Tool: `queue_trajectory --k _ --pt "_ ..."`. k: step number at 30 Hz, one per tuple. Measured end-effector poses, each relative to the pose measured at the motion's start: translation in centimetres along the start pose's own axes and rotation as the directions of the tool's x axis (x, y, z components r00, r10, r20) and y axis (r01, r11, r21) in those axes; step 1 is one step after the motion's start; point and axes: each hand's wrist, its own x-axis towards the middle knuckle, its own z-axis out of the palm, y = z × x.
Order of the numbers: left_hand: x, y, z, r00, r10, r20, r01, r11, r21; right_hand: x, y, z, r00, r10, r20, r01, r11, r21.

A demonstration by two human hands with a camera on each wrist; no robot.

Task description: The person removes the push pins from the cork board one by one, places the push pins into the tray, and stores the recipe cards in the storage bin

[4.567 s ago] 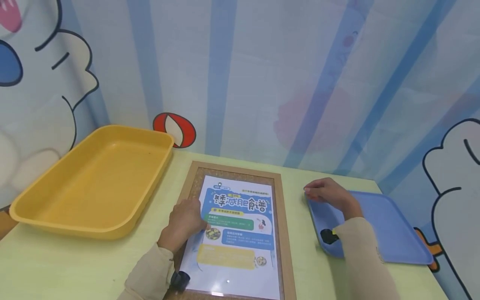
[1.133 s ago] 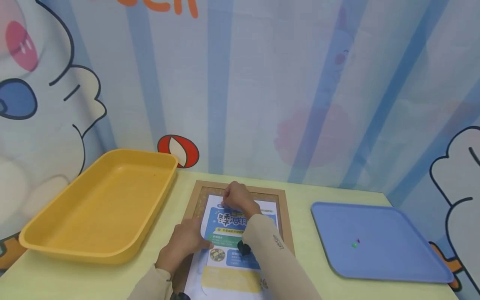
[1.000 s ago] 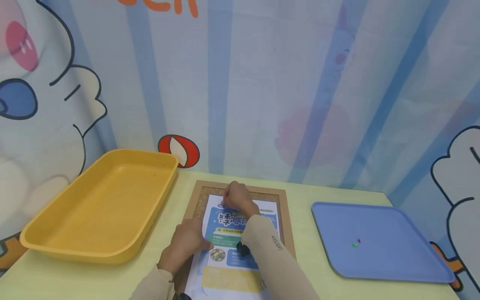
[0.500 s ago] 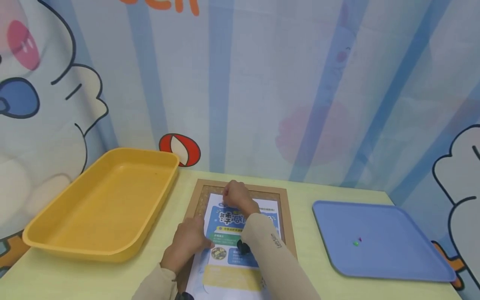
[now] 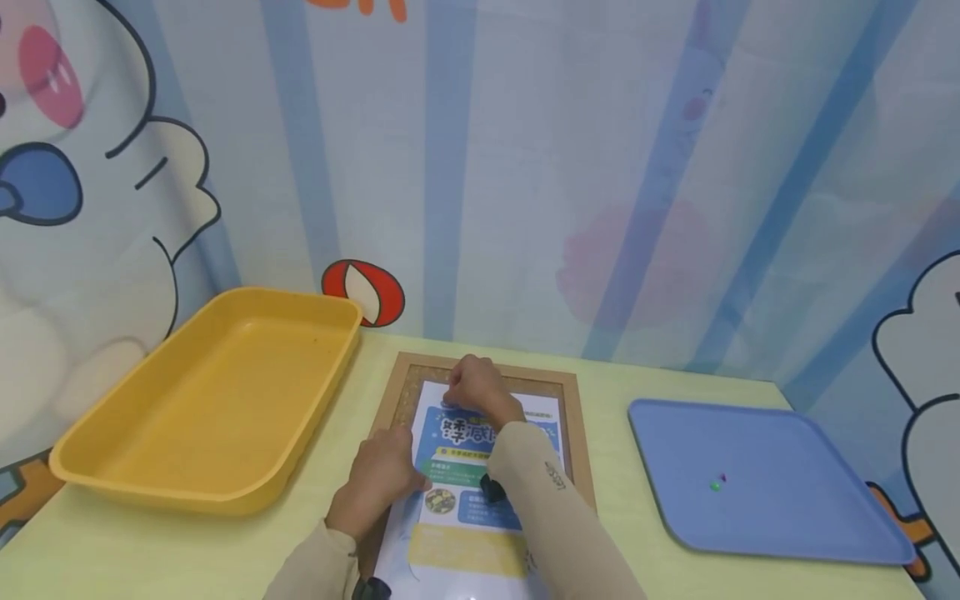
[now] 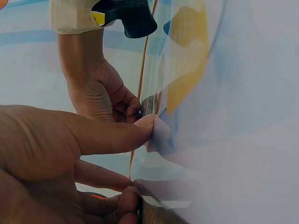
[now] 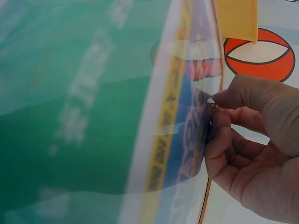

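Note:
A printed poster (image 5: 472, 550) lies under a clear glossy sheet on a wood-framed corkboard (image 5: 577, 433). My left hand (image 5: 381, 475) grips the board's left edge; in the left wrist view its thumb (image 6: 135, 133) presses the glossy surface while the other fingers curl at the edge. Near the poster's top left, my right hand (image 5: 480, 387) has thumb and forefinger pinched together. Between those fingertips the right wrist view shows a tiny pale pushpin (image 7: 210, 100), mostly covered. The right forearm hides part of the poster.
On the table's left stands a deep yellow tray (image 5: 345, 367). A flat blue tray (image 5: 795, 467) lies to the right, with a tiny green pin (image 5: 715, 487) and a magenta one (image 5: 723, 477) on it. A printed curtain (image 5: 510, 167) hangs behind the table.
My right hand was over the blue tray's left edge; it has since moved left to the poster's top and stayed there. My left hand keeps its place. The head view shifts slightly.

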Motion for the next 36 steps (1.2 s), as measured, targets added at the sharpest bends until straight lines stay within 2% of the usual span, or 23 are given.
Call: queue_trajectory --k 9,16,20,29,36 --pt "0.09 0.09 0.0 1.0 -0.004 0.001 0.004 1.0 0.004 0.21 0.21 -0.02 1.0 -0.012 -0.015 0.012 1.0 0.011" --pt "0.11 0.01 -0.1 0.999 0.03 -0.011 -0.03 0.999 0.015 0.32 0.48 -0.21 1.0 0.028 -0.013 -0.026 0.993 0.112" --pt "0.0 0.09 -0.03 1.0 0.019 -0.008 -0.019 1.0 0.011 0.3 0.64 -0.13 0.999 0.049 -0.005 -0.048 0.99 0.134" --pt "0.0 0.05 -0.06 1.0 0.009 -0.011 -0.009 1.0 0.013 0.53 0.59 -0.15 1.0 0.012 0.02 -0.015 0.991 0.136" --pt "0.3 0.03 -0.05 0.999 -0.043 0.017 0.042 0.999 0.033 0.45 0.48 -0.34 0.998 -0.021 0.062 0.016 0.996 0.082"
